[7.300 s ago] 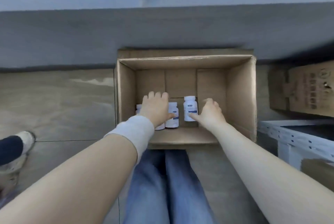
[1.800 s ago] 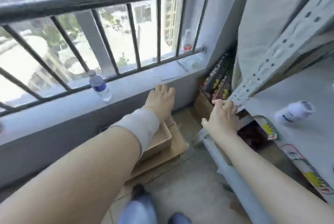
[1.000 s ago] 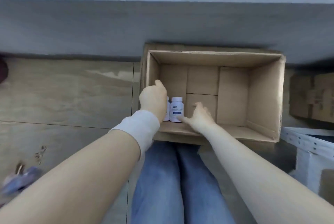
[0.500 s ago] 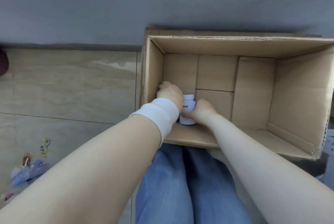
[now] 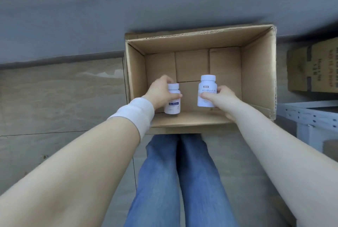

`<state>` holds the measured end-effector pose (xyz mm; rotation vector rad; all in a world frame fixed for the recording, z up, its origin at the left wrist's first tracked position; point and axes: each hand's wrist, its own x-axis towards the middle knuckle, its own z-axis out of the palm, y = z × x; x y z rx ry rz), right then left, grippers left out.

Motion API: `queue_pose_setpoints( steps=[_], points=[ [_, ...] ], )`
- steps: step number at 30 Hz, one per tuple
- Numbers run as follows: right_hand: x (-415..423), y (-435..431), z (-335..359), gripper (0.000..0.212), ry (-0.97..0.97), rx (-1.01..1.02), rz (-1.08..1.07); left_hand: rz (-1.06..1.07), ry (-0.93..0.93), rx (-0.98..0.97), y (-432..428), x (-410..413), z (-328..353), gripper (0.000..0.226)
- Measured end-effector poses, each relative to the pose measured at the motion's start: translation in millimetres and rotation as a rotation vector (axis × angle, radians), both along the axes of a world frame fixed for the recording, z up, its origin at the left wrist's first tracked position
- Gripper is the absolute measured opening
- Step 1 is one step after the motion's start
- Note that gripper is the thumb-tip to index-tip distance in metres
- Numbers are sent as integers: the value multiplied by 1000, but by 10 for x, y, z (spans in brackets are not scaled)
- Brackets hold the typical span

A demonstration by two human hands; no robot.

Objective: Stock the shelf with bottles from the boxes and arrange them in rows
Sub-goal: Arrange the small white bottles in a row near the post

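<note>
Upright, white: left bottle (image 5: 172,106) in left hand's (image 5: 158,94) grip, right bottle (image 5: 206,87) in right hand's (image 5: 224,100).

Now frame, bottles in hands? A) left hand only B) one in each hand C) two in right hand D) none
B: the left hand grips one bottle and the right hand grips a second bottle, both upright over the open box.

I raised both from the box (image 5: 256,73): left hand (image 5: 161,92) grips left bottle (image 5: 172,102), right hand (image 5: 222,98) grips right bottle (image 5: 206,91).
</note>
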<state>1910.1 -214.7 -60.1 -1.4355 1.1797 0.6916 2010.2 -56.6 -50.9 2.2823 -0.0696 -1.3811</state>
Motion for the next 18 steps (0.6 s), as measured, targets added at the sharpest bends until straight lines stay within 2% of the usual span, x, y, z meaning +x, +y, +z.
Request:
queue_pose_setpoints(
  steps=[3, 5, 9, 12, 17, 18],
  points=[
    [-204, -88, 683, 36, -81, 9, -173, 106, -61, -235, -73, -69, 689, 51],
    [-374, -118, 1246, 40, -132, 40, -309, 116, -60, -349, -132, -105, 1211, 54],
    [-795, -154, 2517, 13, -335, 124, -569, 88, -29, -498, -271, -257, 2288, 52],
    [-1183, -133, 3347, 6, -496, 120, -703, 63, 67, -649, -425, -516, 3004, 42],
    [-1947, -120, 4324, 40, -664, -9, -800, 1, 249, -859, -924, -1111, 3919, 30],
    [-2102, -143, 4445, 41, -676, -48, -837, -27, 276, -892, -1046, -1247, 4059, 26]
  ],
)
